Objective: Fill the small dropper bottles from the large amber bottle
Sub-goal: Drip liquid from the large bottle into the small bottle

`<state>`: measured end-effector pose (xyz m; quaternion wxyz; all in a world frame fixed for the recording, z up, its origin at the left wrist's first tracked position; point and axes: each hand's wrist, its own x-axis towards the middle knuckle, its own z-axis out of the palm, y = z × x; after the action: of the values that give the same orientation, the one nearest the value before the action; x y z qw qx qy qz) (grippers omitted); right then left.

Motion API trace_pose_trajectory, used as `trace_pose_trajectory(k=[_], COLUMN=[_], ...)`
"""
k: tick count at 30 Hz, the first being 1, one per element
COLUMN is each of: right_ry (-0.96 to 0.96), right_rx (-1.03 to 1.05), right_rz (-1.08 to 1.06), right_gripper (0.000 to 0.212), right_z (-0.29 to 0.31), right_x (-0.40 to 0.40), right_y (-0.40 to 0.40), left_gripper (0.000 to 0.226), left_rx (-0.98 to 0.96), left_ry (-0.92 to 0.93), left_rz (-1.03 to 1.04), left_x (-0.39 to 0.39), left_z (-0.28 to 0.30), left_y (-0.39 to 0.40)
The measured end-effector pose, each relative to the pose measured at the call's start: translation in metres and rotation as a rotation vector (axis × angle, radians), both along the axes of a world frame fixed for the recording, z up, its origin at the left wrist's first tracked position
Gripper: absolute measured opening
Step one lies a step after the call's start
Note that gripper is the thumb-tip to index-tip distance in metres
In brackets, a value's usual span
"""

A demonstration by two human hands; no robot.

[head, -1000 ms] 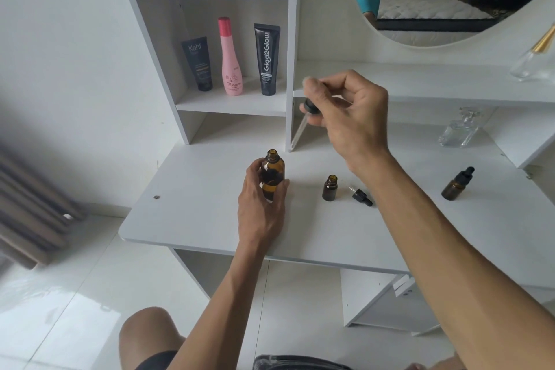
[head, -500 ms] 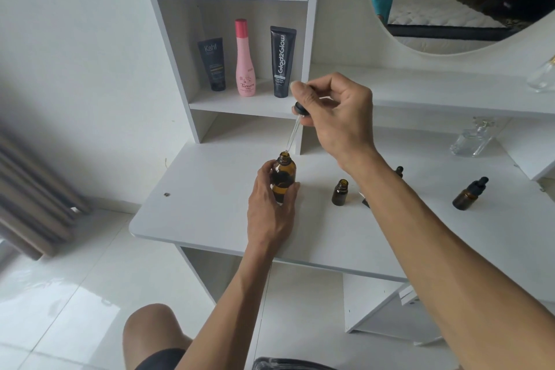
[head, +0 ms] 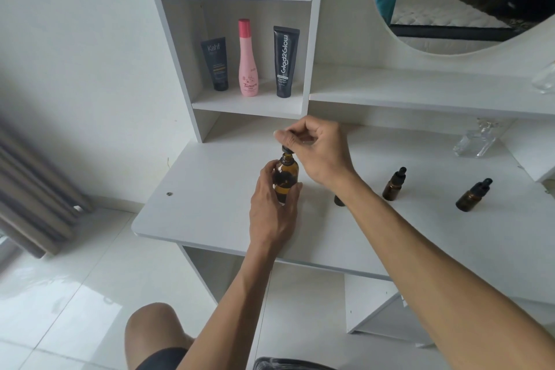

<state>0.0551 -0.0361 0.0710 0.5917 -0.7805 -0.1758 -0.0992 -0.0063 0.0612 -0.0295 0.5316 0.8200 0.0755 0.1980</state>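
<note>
White laminate is covering the vanity desk (head: 210,204) you are sitting at, smooth and matte, with glossy pale floor tiles lying below it and grey curtain folds hanging at the far left. On the shelf above, a dark Kahf tube (head: 216,64), a waisted pink bottle (head: 248,60) and a black Glad2Glow tube (head: 284,61) are standing upright in a row. Your left hand (head: 271,207) is wrapping its fingers around the large amber bottle (head: 286,177), a round glass cylinder standing on the desk, and its lower half is hiding behind your palm. Your right hand (head: 315,150) is pinching the black dropper cap (head: 286,149) right at the bottle's mouth; the glass pipette is not showing, so you cannot tell how deep it is reaching. Your right forearm is covering most of one small open dropper bottle (head: 339,201); only a dark sliver is peeking out. Further right, two capped dropper bottles (head: 394,185) (head: 471,195) in amber glass are standing apart, the far one tilting. A clear faceted glass bottle (head: 476,141) is sitting behind them, blurred, beside the oval mirror (head: 450,9).
</note>
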Motion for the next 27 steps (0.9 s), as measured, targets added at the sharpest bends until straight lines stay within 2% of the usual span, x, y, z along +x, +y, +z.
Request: trace_pose_trajectory(k=[5, 16, 21, 27], right_ry=[0.009, -0.014, 0.027, -0.043], right_rx=[-0.084, -0.111, -0.131, -0.132], right_rz=[-0.011, -0.023, -0.024, -0.124], right_gripper=[0.017, 0.02, 0.03, 0.032], right_z=[-0.012, -0.016, -0.012, -0.001], right_x=[-0.001, -0.002, -0.007, -0.02], right_y=[0.0, -0.001, -0.007, -0.032], left_gripper=[0.049, 0.05, 0.052, 0.048], left_rx=[-0.009, -0.009, -0.016, -0.001], left_ry=[0.001, -0.018, -0.01, -0.043], left_rz=[-0.005, -0.01, -0.009, 0.01], left_x=[0.0, 0.0, -0.001, 0.001], left_z=[0.0, 0.0, -0.001, -0.002], left_y=[0.0, 0.0, 0.0, 0.0])
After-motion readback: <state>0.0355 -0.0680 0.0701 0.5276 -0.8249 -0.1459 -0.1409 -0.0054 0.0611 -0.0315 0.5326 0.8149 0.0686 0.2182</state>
